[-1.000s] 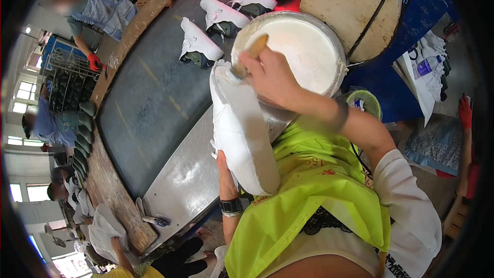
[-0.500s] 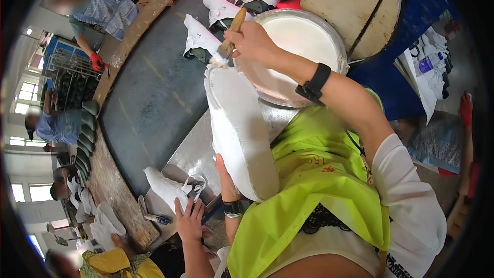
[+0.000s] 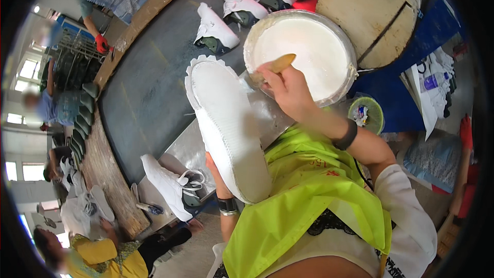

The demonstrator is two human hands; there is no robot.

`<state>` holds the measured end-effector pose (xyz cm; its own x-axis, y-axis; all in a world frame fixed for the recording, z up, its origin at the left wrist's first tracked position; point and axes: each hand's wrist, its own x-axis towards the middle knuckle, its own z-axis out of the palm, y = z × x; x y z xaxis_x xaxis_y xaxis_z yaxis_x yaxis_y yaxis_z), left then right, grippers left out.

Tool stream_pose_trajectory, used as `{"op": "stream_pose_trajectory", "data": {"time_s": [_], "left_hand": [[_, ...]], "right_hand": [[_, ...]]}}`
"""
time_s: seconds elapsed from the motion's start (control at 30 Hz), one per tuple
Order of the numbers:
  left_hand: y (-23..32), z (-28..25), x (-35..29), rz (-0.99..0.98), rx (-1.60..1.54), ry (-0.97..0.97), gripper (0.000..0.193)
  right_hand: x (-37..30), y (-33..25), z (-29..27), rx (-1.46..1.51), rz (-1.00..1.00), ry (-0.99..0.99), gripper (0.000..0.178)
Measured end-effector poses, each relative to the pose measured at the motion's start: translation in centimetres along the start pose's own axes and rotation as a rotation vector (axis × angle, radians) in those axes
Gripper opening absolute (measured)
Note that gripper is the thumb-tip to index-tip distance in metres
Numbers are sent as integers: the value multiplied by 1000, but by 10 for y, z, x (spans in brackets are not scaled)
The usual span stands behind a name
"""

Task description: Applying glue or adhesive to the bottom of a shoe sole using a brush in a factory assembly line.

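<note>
My left hand grips a white shoe sole from underneath, tread side up, with its toe pointing away from me. Most of that hand is hidden behind the sole; a black wristband shows below it. My right hand is shut on a wooden-handled brush, held at the near rim of a round metal bowl full of white glue. The brush tip is hidden at the bowl's edge, just right of the sole's toe.
Three white shoes ride a dark conveyor belt ahead. Another white shoe lies on the metal tray to my left. Other people work along the belt at left. A green cup sits to the right.
My right hand has drawn the brush back from the sole's toe to the bowl's rim. The sole has tilted to show its tread. Another person's hand has left a white shoe on the tray.
</note>
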<state>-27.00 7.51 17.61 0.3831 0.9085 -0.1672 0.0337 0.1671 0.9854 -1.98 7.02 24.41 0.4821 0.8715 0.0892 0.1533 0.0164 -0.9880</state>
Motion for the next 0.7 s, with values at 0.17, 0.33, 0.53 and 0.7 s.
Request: {"op": "stream_pose_trajectory", "data": {"time_s": [0.17,0.33,0.53,0.7], "left_hand": [[16,-6,26,-46,-383,41,69],[34,-58,152,-152,-773,-231,66],[7,-73,337,-66,-627,-199,65],[-14,-69,412,-231,724,314,84]], "right_hand": [[-2,2,-4,105,14,23,21],[24,-11,-28,-2,-3,111,21],[71,-2,-48,77,97,159,25],[87,2,-61,-18,95,161,29]]}}
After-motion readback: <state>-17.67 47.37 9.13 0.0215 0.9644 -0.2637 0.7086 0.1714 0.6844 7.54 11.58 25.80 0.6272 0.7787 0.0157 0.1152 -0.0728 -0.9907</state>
